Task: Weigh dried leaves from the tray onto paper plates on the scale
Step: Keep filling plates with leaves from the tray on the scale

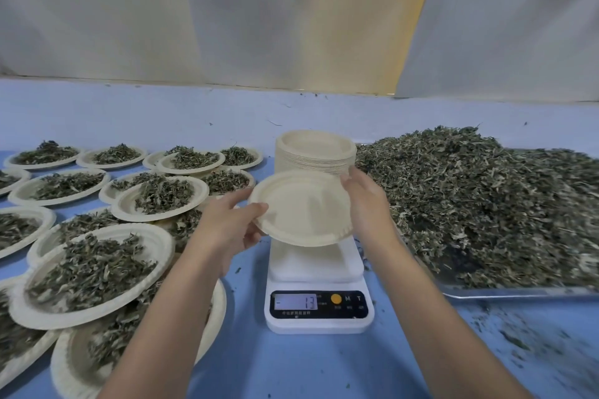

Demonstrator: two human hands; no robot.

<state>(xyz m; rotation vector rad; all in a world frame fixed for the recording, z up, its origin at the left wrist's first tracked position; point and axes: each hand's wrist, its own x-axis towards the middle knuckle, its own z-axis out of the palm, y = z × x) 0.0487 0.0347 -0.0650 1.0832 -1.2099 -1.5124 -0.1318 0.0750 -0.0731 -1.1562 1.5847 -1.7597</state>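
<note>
An empty beige paper plate (301, 207) hangs tilted just above the white digital scale (319, 314), whose display reads -13. My left hand (231, 220) grips the plate's left rim and my right hand (366, 201) holds its right rim. Behind the plate stands a tall stack of empty paper plates (314, 152). To the right, a metal tray (518, 291) is heaped with dried green leaves (486, 204).
Several paper plates filled with leaves (94, 272) cover the blue table on the left, some overlapping. Loose leaf crumbs (518, 343) lie on the table at the front right. A pale curtain (291, 26) hangs along the table's far edge.
</note>
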